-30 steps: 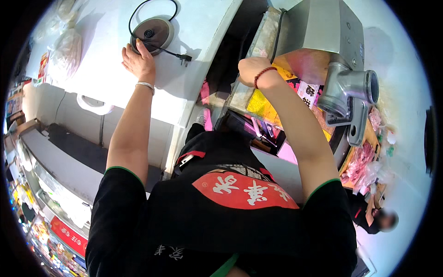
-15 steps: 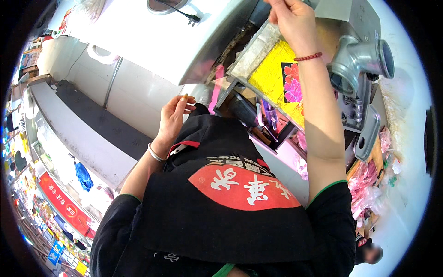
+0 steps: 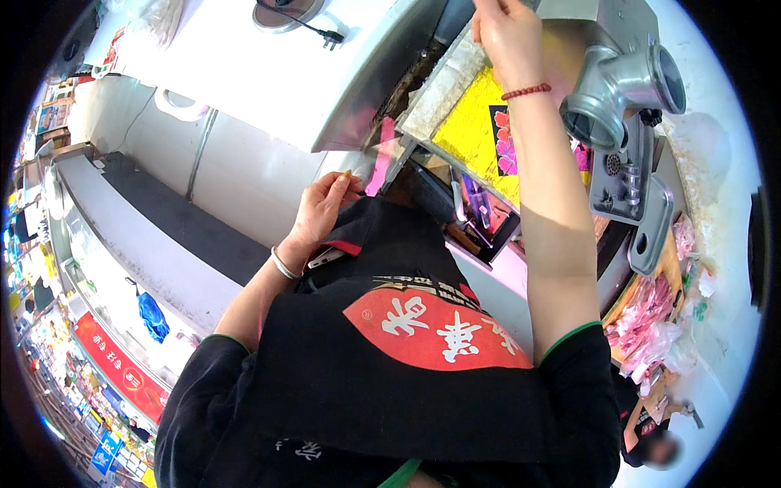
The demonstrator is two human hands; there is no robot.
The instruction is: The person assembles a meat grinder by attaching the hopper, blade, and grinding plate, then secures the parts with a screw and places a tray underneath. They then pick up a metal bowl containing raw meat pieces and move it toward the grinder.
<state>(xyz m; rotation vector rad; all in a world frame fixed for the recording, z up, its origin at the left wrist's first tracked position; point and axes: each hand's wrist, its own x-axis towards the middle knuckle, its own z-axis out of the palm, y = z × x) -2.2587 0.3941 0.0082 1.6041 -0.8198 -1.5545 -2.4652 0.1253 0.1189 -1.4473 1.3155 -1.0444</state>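
My left hand (image 3: 324, 207) is held low in front of the black apron (image 3: 325, 390). Its thumb presses against the curled fingers; whatever lies between them, if anything, is too small to make out. My right arm reaches far forward over a yellow sheet (image 3: 468, 114) with a flower print. At the upper edge of the picture my right hand (image 3: 511, 41) has its fingertips cut off. Just right of it stands a metal meat grinder (image 3: 592, 118) with a wide round mouth. Below the yellow sheet an open drawer holds purple and dark long items (image 3: 480, 207).
A black plug (image 3: 332, 37) lies on the white counter (image 3: 244, 73) at upper left. Metal trays (image 3: 653, 232) sit below the grinder. Raw meat and plastic bags (image 3: 643, 321) lie at right, near a co-worker (image 3: 647, 427). A dark-topped ledge (image 3: 163, 211) runs along the left.
My left hand has moved slightly right across the picture. My right hand and the grinder appear slightly further left. More of the co-worker shows at lower right.
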